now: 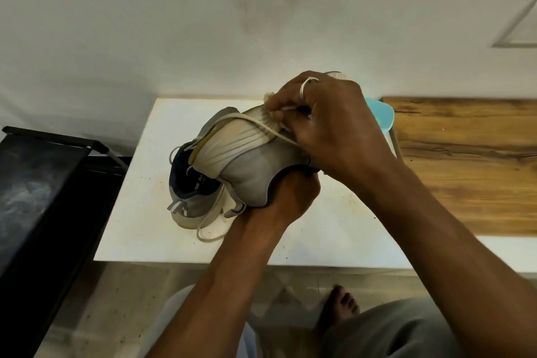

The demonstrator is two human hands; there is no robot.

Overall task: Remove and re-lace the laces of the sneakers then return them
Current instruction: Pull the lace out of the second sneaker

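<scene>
The left hand (290, 195) grips one grey sneaker (250, 171) from beneath, just above the white tabletop (145, 227), while the right hand (334, 125), above it, pinches the single off-white lace (250, 119). The sneaker has a cream ribbed tongue and navy lining, and the lace trails loose to the left of both hands.

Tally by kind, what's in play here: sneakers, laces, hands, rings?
sneaker: 1 in plain view
lace: 1
hands: 2, left hand and right hand
ring: 1
Total: 5
</scene>
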